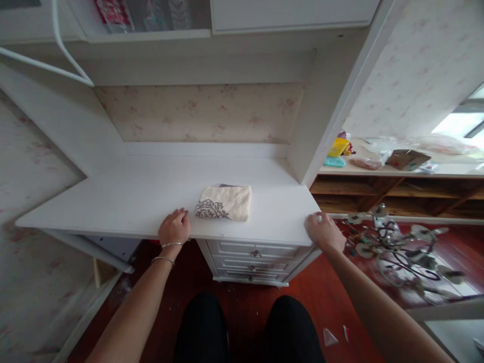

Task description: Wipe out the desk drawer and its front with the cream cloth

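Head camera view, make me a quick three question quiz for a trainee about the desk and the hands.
1. True or false: the folded towel lies on the white desk, between the left hand and the right hand.
2. What does the right hand rest on? A) the desk's front right corner B) a drawer handle C) the towel
3. Fill in: the wrist with two thin bangles belongs to the ___ hand.

Key: 1 true. 2 A. 3 left.
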`<state>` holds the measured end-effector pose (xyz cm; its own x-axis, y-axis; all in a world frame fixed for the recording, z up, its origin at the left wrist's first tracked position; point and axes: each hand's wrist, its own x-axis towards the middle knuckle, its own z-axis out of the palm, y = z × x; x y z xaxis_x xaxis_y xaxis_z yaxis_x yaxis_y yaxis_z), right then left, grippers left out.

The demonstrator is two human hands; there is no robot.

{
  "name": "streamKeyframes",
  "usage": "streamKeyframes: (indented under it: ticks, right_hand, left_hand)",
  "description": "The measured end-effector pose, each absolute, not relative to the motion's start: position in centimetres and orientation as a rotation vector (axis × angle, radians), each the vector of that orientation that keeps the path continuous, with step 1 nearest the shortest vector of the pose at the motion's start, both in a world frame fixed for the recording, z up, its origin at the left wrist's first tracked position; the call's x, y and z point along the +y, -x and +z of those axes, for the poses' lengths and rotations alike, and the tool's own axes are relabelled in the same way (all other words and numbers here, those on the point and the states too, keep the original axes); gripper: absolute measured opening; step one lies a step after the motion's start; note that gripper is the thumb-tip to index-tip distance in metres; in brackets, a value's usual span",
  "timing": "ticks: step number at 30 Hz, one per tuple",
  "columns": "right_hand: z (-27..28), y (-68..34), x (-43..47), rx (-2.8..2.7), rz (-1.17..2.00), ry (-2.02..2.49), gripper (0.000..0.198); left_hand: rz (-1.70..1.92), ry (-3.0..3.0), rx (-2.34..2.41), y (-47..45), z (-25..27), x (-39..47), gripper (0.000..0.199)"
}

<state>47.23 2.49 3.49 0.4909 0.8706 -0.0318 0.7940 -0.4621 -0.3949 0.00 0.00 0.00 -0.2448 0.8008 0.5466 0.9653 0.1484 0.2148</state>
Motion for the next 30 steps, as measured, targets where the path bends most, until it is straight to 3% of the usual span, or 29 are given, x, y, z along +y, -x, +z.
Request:
streamKeyframes:
  ticks: [14,19,25,30]
  right_hand:
    - [3.6,-47.2,2.5,-1.405,0.319,2.403,0.052]
    - [3.4,-47.3,2.5,-1.402,0.320,2.395,0.052]
    - [3.3,-47.4,2.5,-1.410,0.306,2.377,0.052]
    - [3.2,-47.4,2.5,-1.406,0.294,2.382,0.052]
  left_hand:
    - [-0.766,1.776,-2.216,0.2,0.6,0.2,0.035]
    - [-1.074,1.788,-2.155,-0.2,2.5,-1.2,0.029]
    - [-1.037,2.497,-1.759,-10.7,2.0,-9.1,0.024]
    - [-0.704,2.856,-2.111,-18.8,-2.4,-11.6,0.041]
